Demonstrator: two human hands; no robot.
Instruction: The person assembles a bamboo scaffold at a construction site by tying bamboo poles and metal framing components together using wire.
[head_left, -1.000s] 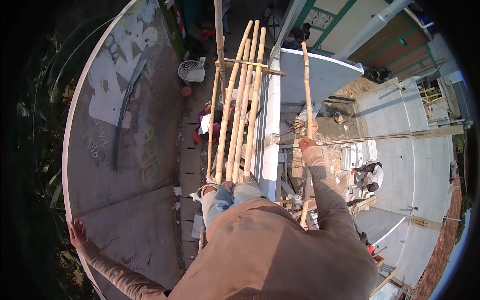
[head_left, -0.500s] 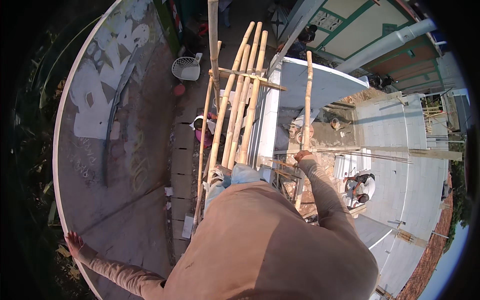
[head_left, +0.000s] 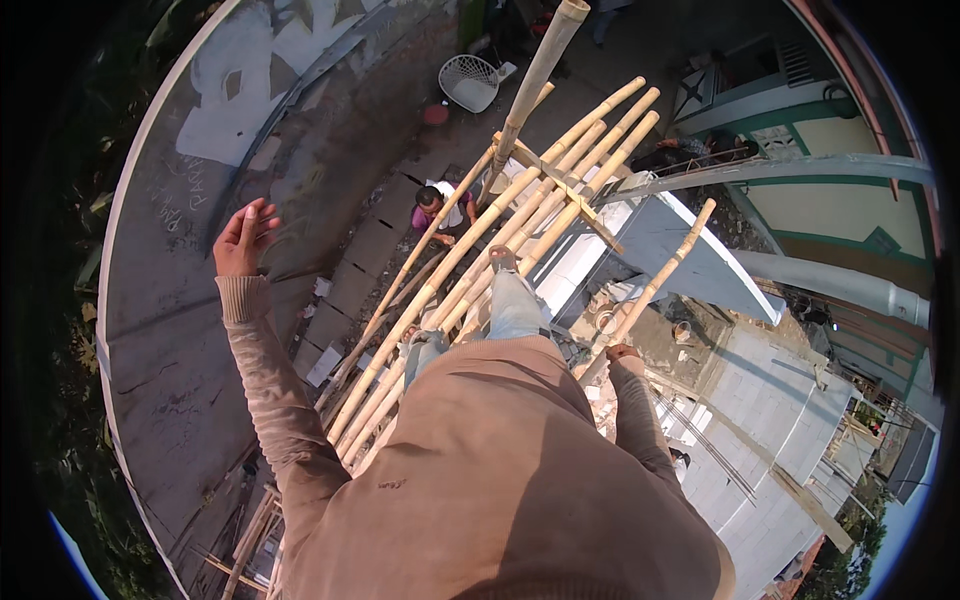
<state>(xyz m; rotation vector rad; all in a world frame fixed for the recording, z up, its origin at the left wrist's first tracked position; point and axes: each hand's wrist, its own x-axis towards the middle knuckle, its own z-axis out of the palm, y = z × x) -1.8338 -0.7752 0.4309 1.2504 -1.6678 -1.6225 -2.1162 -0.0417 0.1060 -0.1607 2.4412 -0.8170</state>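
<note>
A row of poles [head_left: 450, 272] lies under the feet [head_left: 503, 259]; a crossbar [head_left: 595, 222] crosses it, and a post [head_left: 540, 75] stands in the way ahead. Below are a chair [head_left: 470, 83] and a worker [head_left: 455, 213]. Right of the row, the fingers of the right hand [head_left: 624, 355] curl against a lone pole [head_left: 666, 266], its long axis slanting away to the upper right. The left hand [head_left: 245, 240] hovers before a wall [head_left: 180, 330], fingers loosely bent, slightly spread

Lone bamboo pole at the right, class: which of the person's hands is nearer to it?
Right. The right hand is closed on the bamboo pole; the left hand is raised before the grey wall, well apart from it.
</note>
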